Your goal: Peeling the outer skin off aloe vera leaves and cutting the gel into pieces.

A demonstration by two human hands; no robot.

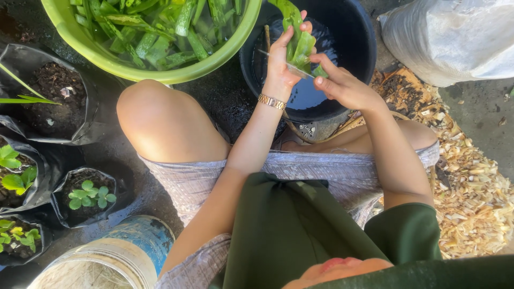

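**Green leaf held over black bucket**

Green, fleshy and glossy, the leaf [297, 40] sits at 12 o'clock, above the black bucket [353, 32] of dark water. Left hand [281, 59] wraps the leaf, fingers curled and pressed around it; the leaf's upper end is cut off by the frame. Right hand [342, 85] pinches a thin blade [286, 65], its handle hidden in the fingers. At 11 o'clock, the lime plastic basin [107, 56] holds cut leaves. Wood shavings [471, 187] lie at 3 o'clock.
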